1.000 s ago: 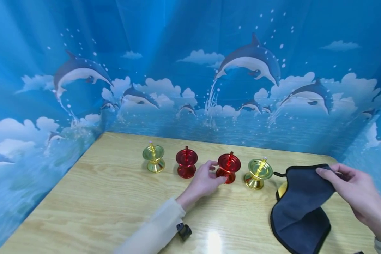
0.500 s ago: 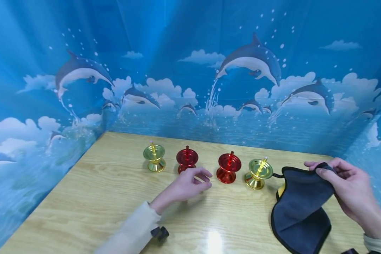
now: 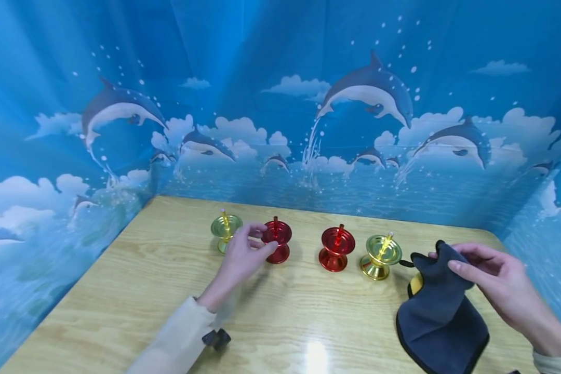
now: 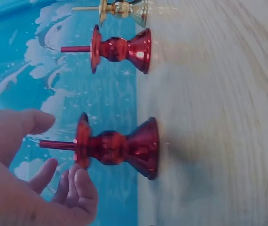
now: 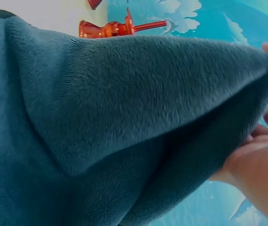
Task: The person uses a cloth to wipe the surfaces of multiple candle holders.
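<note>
My left hand is beside the left red candle holder, its fingers loosely bent and holding nothing. In the left wrist view, the thumb and fingers spread near that holder's dish and spike; whether a fingertip touches it I cannot tell. Partly behind this hand stands the left gold candle holder. At the right, my right hand pinches the upper part of a dark grey towel with black edging. A bit of yellow shows on the towel's left side. Its lower part drapes onto the table.
Further right in the row are another red candle holder and a gold candle holder, both upright, the gold one close to the towel. The wooden table meets a blue dolphin-printed curtain behind the row.
My left hand has moved left, from the right red candle holder to the left red one. The right hand has shifted slightly left, and the towel's top is now more bunched. The holders stay put.
</note>
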Demonstrator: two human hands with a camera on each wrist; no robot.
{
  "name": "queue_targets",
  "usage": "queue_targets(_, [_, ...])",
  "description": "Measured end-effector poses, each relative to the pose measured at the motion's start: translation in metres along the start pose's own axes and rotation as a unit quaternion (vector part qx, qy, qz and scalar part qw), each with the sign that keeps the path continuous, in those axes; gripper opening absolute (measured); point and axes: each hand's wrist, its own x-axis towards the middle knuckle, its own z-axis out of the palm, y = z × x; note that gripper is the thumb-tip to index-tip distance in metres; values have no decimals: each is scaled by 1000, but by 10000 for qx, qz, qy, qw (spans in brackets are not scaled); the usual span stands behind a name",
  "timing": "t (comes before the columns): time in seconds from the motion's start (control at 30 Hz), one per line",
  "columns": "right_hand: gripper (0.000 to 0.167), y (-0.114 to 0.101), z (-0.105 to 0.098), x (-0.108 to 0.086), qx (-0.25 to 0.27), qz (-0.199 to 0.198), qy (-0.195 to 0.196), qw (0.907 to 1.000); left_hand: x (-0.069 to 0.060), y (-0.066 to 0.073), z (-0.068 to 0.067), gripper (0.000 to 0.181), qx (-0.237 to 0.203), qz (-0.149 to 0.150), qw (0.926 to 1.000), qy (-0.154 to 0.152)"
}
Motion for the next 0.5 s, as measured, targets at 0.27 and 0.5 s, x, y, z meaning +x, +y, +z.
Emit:
queue_targets(0.27, [28,6,11,-4,-1543,-140,-151,9878,12,-12,8,76,210,-266,9994,37])
queue_targets(0.5, [12,1,23,-5,-2353,-404,-261,9707,21,-13,16,91,472,-316,9981,-222])
